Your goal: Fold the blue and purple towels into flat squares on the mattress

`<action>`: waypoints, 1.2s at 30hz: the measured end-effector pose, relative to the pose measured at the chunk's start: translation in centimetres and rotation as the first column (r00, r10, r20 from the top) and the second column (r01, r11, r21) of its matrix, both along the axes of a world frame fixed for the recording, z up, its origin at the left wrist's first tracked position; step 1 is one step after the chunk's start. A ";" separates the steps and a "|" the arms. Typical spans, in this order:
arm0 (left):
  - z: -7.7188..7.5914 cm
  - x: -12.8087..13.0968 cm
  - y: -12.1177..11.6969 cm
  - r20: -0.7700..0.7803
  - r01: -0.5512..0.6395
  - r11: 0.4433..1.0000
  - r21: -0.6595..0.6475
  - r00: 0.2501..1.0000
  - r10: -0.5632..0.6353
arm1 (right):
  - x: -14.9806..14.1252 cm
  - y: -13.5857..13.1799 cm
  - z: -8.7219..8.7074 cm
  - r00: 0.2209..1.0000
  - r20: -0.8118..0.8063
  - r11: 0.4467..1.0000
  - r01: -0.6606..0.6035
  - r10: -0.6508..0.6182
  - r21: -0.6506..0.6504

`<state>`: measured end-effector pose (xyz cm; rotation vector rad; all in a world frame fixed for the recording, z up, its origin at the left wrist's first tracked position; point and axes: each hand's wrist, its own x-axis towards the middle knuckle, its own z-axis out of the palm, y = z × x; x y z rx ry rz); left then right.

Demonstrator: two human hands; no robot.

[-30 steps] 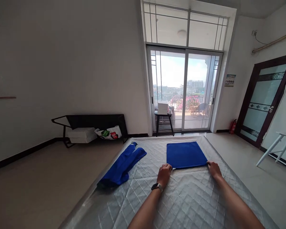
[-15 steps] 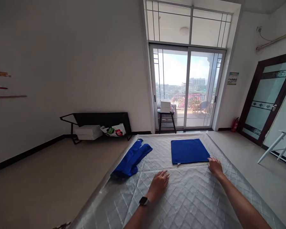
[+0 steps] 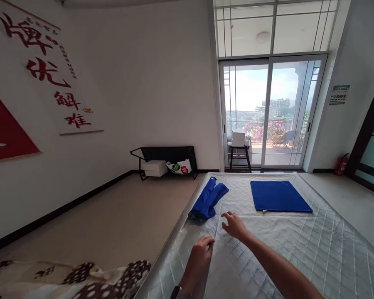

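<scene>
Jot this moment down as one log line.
left hand: nothing visibly held | right hand: open, near crumpled blue cloth | flat blue cloth: untouched, on quilted mattress

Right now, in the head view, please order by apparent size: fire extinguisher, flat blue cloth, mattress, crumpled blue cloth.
1. Mattress
2. Flat blue cloth
3. Crumpled blue cloth
4. Fire extinguisher, which stands farther back, so distance shrinks it.
</scene>
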<state>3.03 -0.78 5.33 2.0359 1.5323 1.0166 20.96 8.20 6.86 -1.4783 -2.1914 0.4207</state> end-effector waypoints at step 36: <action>-0.6 16.8 -13.7 0.820 0.317 0.883 -0.345 0.559 0.120 | 11.7 -25.6 3.8 -0.158 -0.822 0.833 -0.190 -0.548 -0.519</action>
